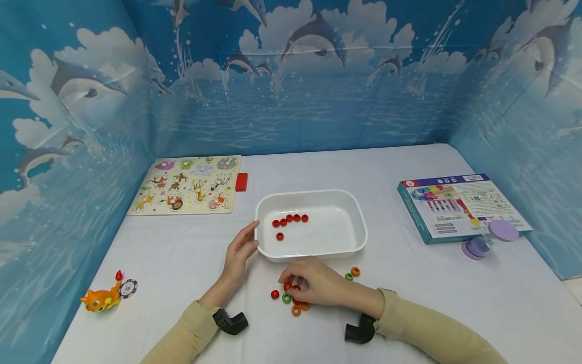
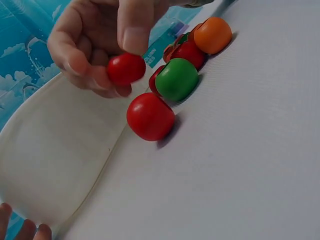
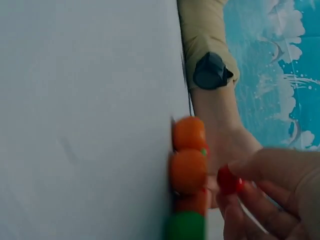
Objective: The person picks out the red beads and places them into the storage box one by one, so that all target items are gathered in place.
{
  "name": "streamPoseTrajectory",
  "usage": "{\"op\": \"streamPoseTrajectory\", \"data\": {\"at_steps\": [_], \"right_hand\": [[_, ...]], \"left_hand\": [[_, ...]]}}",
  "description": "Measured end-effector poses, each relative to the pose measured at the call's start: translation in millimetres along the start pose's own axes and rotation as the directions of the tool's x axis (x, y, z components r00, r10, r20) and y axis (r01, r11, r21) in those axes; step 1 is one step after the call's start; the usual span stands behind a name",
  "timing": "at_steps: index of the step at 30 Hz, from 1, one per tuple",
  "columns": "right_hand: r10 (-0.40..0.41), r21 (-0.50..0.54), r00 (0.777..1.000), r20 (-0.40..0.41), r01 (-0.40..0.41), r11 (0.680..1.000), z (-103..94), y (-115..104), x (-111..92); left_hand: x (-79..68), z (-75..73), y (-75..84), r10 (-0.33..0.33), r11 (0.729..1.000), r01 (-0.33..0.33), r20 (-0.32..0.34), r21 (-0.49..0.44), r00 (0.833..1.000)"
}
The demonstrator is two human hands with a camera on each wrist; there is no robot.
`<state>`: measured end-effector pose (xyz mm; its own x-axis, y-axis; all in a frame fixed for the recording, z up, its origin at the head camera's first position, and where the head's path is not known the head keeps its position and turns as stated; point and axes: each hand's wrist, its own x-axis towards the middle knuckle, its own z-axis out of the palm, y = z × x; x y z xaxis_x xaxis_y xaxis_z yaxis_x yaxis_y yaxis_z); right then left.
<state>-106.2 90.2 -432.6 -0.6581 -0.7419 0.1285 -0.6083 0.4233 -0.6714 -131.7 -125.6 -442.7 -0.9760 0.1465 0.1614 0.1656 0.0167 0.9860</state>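
Note:
My right hand (image 1: 318, 283) pinches a red bead (image 2: 126, 69) between thumb and fingers, lifted above a small pile of beads. In that pile are a green bead (image 1: 286, 298), an orange bead (image 1: 296, 310) and several red ones, partly hidden under the hand. A single red bead (image 1: 275, 294) lies at the pile's left. My left hand (image 1: 237, 257) touches the left wall of a white tray (image 1: 359, 222), its fingers relaxed along the outside. Inside the tray, several red beads (image 1: 296, 218) form a line, with another red bead (image 1: 279, 236) below them.
Right of the hand sit an orange bead (image 1: 355, 271) and a green bead (image 1: 348, 276). An animal puzzle board (image 1: 191, 187) and a red block (image 1: 241, 182) lie back left. A toy box (image 1: 454, 202) and purple containers (image 1: 477, 247) are right; an orange toy (image 1: 101, 299) is left.

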Motion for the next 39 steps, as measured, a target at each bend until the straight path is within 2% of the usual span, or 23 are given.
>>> {"op": "streamPoseTrajectory", "data": {"at_steps": [4,9,14,19,23,28,34,37,39], "right_hand": [[-0.07,0.037,0.996,0.056,0.068,0.997,-19.1,-11.0,-0.7],[-0.173,0.074,0.977,0.123,0.165,0.984,-57.9,-20.7,9.4],[-0.137,0.088,0.981,0.141,0.126,0.988,-98.4,-20.0,31.8],[-0.117,0.19,0.983,0.14,0.089,0.978,-121.6,0.2,60.6],[-0.077,0.269,0.98,0.181,0.026,0.963,-123.7,22.5,82.4],[0.019,0.31,0.975,0.222,-0.089,0.947,-113.4,47.9,103.4],[0.157,0.194,0.939,0.307,-0.223,0.955,-95.0,71.1,113.2],[0.176,0.143,0.93,0.323,-0.232,0.962,-87.6,77.3,114.4],[0.162,0.126,0.932,0.325,-0.213,0.969,-83.6,79.2,115.2]], "left_hand": [[-0.1,0.9,0.0,0.001,1.0,-0.001,-0.001,0.006,1.0],[-0.2,1.0,0.7,0.003,1.0,-0.003,-0.013,0.007,1.0],[-0.1,0.5,1.6,0.005,1.0,-0.005,-0.015,0.006,1.0],[-0.3,0.7,1.6,-0.001,1.0,0.001,-0.019,-0.002,1.0],[0.0,0.8,1.1,-0.005,1.0,0.004,-0.02,-0.009,1.0],[0.9,0.4,0.4,-0.003,1.0,0.003,-0.014,-0.009,1.0],[1.2,1.3,0.2,-0.007,1.0,0.007,-0.018,-0.018,1.0],[1.2,1.4,0.4,-0.004,1.0,0.003,-0.015,-0.02,1.0],[1.1,0.9,0.6,0.0,1.0,0.0,-0.015,-0.014,1.0]]}}
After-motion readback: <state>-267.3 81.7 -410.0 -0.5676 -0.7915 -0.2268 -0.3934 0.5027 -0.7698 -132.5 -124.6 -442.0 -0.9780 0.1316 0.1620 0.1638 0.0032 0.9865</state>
